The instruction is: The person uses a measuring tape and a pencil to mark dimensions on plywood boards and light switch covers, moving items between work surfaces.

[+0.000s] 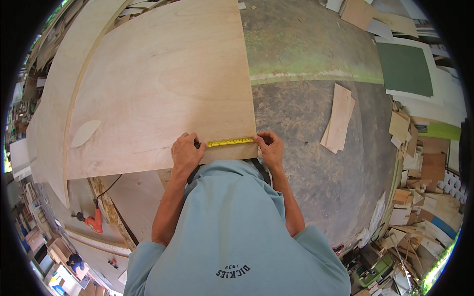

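Observation:
A yellow tape measure [230, 142] lies stretched across the near right corner of a large plywood sheet [163, 84]. Its case, mostly hidden, sits in my left hand [187, 150], which is closed around it on top of the sheet. With thumb and fingers pinched, my right hand [269, 146] holds the blade's other end at the sheet's right edge. The blade runs roughly level between my two hands, close in front of my body.
Narrow wood offcuts [338, 118] lie on the dark work surface [306, 182] to the right. A red corded power tool [94, 221] rests at the lower left. Piled scrap boards [419, 197] line the right side; a green panel [406, 69] stands out at the far right.

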`<action>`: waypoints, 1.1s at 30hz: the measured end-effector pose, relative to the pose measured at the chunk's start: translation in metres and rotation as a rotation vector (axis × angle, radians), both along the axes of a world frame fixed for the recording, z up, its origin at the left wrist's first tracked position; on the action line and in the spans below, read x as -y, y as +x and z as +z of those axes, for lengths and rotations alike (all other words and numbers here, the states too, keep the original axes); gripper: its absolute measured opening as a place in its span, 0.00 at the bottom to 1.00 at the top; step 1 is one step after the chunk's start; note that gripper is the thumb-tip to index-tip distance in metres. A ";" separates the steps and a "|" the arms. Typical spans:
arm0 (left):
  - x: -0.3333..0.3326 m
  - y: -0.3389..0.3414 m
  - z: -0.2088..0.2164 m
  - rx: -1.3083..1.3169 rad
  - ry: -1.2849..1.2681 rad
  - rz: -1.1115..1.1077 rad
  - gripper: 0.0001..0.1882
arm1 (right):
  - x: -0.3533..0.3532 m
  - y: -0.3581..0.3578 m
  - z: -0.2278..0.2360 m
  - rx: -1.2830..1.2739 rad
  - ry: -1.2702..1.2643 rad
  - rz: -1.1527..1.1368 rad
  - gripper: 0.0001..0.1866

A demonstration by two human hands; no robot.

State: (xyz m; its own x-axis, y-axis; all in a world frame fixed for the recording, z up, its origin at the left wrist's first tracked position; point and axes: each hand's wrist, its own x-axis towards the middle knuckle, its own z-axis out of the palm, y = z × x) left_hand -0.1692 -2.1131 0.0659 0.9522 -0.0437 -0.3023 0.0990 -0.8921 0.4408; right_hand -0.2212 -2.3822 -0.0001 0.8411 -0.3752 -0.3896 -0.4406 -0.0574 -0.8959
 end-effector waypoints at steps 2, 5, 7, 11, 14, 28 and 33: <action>0.000 0.000 -0.001 0.008 0.000 0.005 0.16 | 0.002 0.001 -0.001 -0.010 0.000 0.009 0.11; 0.001 0.000 0.001 -0.030 -0.019 0.025 0.14 | 0.002 0.003 0.000 -0.016 -0.021 0.025 0.11; 0.001 0.001 0.001 -0.025 -0.024 0.031 0.14 | 0.003 0.002 -0.002 0.003 -0.013 0.036 0.11; 0.001 0.001 -0.001 -0.019 -0.035 0.041 0.14 | 0.016 -0.005 -0.007 -0.027 0.090 0.035 0.13; -0.001 0.002 -0.003 -0.022 -0.046 0.034 0.14 | 0.031 -0.024 -0.023 -0.145 0.081 -0.026 0.13; 0.001 0.000 -0.003 -0.019 -0.048 0.075 0.14 | 0.053 -0.184 -0.027 -0.564 0.363 0.206 0.12; 0.002 0.000 -0.003 -0.015 -0.049 0.072 0.14 | 0.030 -0.196 -0.040 -0.143 0.210 0.037 0.12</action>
